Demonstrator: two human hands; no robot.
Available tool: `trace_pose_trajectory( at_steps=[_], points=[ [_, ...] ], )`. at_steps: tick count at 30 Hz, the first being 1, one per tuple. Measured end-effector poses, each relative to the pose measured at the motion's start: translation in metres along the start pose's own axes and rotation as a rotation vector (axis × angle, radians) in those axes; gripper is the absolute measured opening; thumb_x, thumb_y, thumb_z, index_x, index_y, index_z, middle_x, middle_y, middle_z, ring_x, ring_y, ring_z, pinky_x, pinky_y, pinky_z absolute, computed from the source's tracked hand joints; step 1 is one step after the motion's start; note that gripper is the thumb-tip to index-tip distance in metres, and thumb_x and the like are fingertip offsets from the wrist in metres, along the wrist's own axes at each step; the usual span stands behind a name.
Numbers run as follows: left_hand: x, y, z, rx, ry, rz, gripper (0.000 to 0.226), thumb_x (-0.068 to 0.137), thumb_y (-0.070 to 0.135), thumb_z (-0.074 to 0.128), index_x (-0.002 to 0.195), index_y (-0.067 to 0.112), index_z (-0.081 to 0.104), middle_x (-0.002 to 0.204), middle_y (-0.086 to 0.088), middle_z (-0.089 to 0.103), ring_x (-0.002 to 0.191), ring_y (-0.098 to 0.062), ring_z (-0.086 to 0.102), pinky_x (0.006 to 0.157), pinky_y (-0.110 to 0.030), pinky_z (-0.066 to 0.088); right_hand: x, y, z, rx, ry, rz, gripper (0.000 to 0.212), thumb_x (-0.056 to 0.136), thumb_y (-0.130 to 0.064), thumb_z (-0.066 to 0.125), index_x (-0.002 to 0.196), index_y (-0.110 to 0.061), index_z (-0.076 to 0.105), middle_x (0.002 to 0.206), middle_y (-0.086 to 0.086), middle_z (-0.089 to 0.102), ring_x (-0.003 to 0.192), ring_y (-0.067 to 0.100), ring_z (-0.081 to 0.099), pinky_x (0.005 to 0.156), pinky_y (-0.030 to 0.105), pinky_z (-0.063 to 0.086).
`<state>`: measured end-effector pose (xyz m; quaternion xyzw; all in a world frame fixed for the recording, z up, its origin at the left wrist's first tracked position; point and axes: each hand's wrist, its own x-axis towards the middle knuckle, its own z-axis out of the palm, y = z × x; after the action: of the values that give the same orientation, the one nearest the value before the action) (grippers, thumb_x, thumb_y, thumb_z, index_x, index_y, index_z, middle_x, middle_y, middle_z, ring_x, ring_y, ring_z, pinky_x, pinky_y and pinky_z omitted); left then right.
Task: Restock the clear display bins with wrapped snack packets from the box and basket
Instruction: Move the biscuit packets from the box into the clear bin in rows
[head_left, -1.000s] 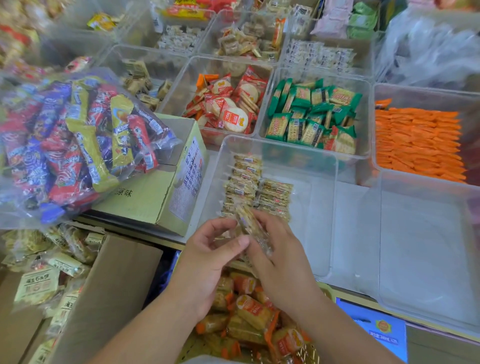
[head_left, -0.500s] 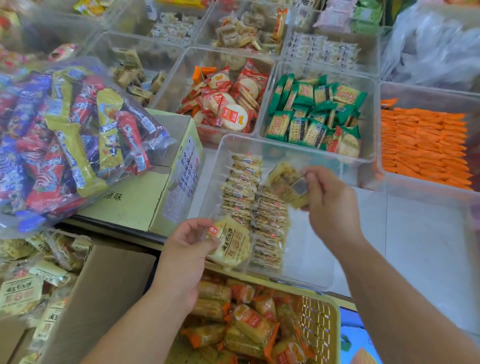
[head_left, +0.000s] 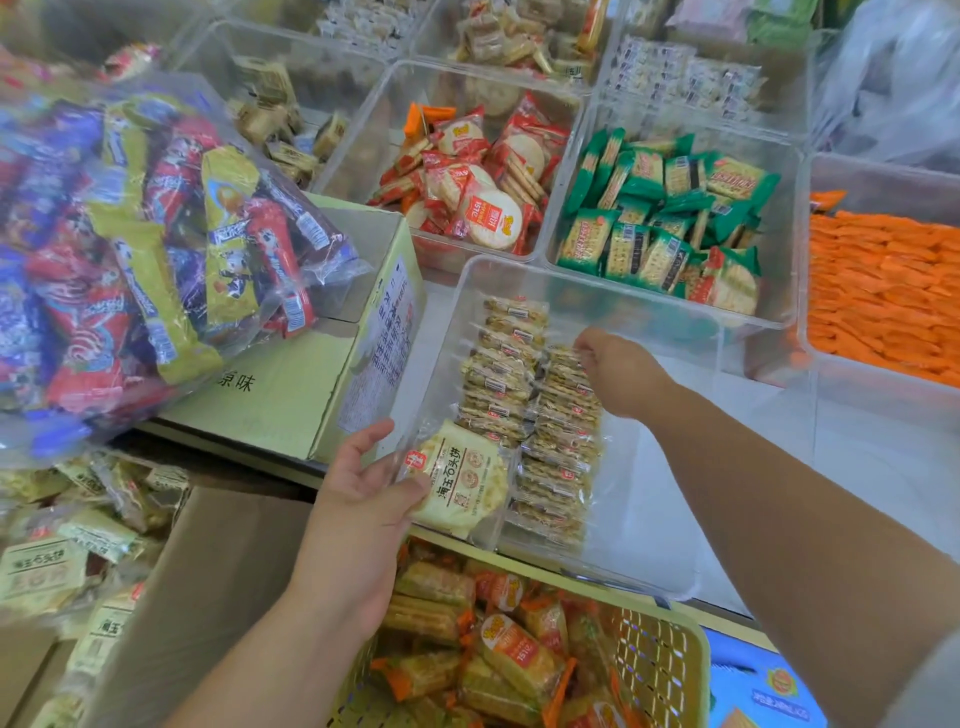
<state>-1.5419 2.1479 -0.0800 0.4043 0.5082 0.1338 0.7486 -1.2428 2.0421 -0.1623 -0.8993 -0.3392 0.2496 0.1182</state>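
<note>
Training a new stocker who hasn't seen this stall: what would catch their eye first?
A big clear bag of bright wrapped bars fills the left. Far right sits a bin of orange packets. Centre, the left hand holds a cream packet; the right hand reaches the packet rows in the near bin.

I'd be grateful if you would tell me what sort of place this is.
Most likely a snack shop or store aisle: clear display bins hold sorted green packets and red packets, a basket of stock sits below, and the left hand holds a cream packet at the near bin.
</note>
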Motion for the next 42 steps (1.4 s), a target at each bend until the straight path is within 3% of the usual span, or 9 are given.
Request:
trace_pose_trajectory(
  at_steps=[6, 13, 17, 20, 28, 32, 35, 39, 42],
  points=[
    [-0.001, 0.002, -0.002, -0.072, 0.005, -0.003, 0.062, 0.087, -0.013, 0.067, 0.129, 0.033, 0.065, 0.117, -0.005, 0.076, 0.114, -0.02, 0.072, 0.103, -0.039, 0.05, 0.006, -0.002, 0.007, 0.06, -0.073, 0.079, 0.023, 0.107, -0.018, 0.038, 0.127, -0.018, 0.049, 0.112, 0.016, 0.067, 0.087, 0.03, 0.057, 0.073, 0.035, 0.047],
    [-0.006, 0.007, 0.001, 0.031, 0.029, 0.089, 0.065, 0.089, -0.016, 0.064, 0.131, 0.034, 0.061, 0.112, -0.007, 0.078, 0.093, -0.016, 0.076, 0.084, -0.034, 0.053, -0.047, -0.025, -0.001, 0.093, 0.117, 0.04, 0.043, 0.1, -0.029, 0.056, 0.141, -0.021, 0.052, 0.148, 0.007, 0.05, 0.141, 0.03, 0.037, 0.115, 0.041, 0.033],
    [-0.012, 0.014, 0.013, 0.099, 0.099, 0.234, 0.074, 0.087, -0.014, 0.068, 0.126, 0.048, 0.061, 0.12, 0.001, 0.074, 0.114, -0.01, 0.069, 0.097, -0.036, 0.051, -0.125, -0.062, 0.0, 0.481, 0.22, -0.064, 0.024, 0.099, -0.037, 0.058, 0.119, -0.029, 0.066, 0.126, -0.009, 0.063, 0.121, 0.011, 0.054, 0.105, 0.031, 0.042],
    [-0.02, 0.016, 0.025, 0.308, 0.074, 0.446, 0.085, 0.085, -0.006, 0.075, 0.122, 0.067, 0.052, 0.112, 0.023, 0.07, 0.109, 0.008, 0.063, 0.081, -0.016, 0.053, -0.176, -0.088, -0.002, 1.062, 0.035, 0.121, 0.037, 0.089, -0.06, 0.053, 0.106, -0.032, 0.071, 0.099, -0.007, 0.074, 0.098, 0.011, 0.07, 0.081, 0.034, 0.061],
    [-0.039, -0.006, 0.051, 0.867, -0.287, 0.95, 0.081, 0.081, 0.0, 0.075, 0.14, 0.048, 0.048, 0.124, 0.019, 0.065, 0.114, -0.004, 0.063, 0.098, -0.017, 0.047, -0.201, -0.101, -0.001, 1.729, -0.304, 0.233, 0.046, 0.098, -0.051, 0.051, 0.127, -0.019, 0.065, 0.117, 0.01, 0.072, 0.102, 0.026, 0.07, 0.08, 0.047, 0.06],
    [-0.038, -0.012, 0.05, 0.99, -0.41, 1.079, 0.069, 0.073, 0.018, 0.086, 0.136, 0.025, 0.058, 0.123, 0.01, 0.064, 0.114, -0.008, 0.06, 0.104, -0.013, 0.04, -0.193, -0.093, -0.003, 1.703, -0.194, 0.239, 0.021, 0.103, -0.022, 0.055, 0.096, -0.016, 0.074, 0.097, 0.008, 0.075, 0.089, 0.022, 0.073, 0.067, 0.037, 0.058],
    [-0.029, -0.007, 0.041, 1.056, -0.339, 1.042, 0.058, 0.079, 0.043, 0.077, 0.131, 0.022, 0.063, 0.13, 0.011, 0.061, 0.124, -0.008, 0.053, 0.108, -0.02, 0.038, -0.177, -0.079, -0.009, 1.576, -0.048, 0.229, 0.016, 0.105, -0.016, 0.052, 0.107, -0.015, 0.068, 0.109, 0.005, 0.076, 0.102, 0.025, 0.073, 0.075, 0.044, 0.062],
    [0.0, 0.009, 0.023, 1.319, -0.041, 0.744, 0.085, 0.081, 0.059, 0.077, 0.15, 0.025, 0.043, 0.155, 0.001, 0.043, 0.143, -0.019, 0.034, 0.119, -0.036, 0.029, -0.137, -0.042, -0.039, 0.794, 0.395, 0.122, 0.02, 0.101, -0.023, 0.059, 0.11, -0.039, 0.067, 0.079, -0.022, 0.07, 0.067, -0.006, 0.062, 0.058, 0.012, 0.047],
    [0.021, 0.01, 0.01, 1.39, -0.046, 0.45, 0.114, 0.079, 0.069, 0.073, 0.163, 0.018, 0.016, 0.165, -0.006, 0.028, 0.15, -0.026, 0.028, 0.121, -0.042, 0.03, -0.095, -0.021, -0.058, 0.307, 0.498, -0.015, 0.025, 0.099, -0.029, 0.062, 0.124, -0.031, 0.067, 0.078, -0.017, 0.067, 0.068, -0.004, 0.06, 0.055, 0.021, 0.041]
  ],
)
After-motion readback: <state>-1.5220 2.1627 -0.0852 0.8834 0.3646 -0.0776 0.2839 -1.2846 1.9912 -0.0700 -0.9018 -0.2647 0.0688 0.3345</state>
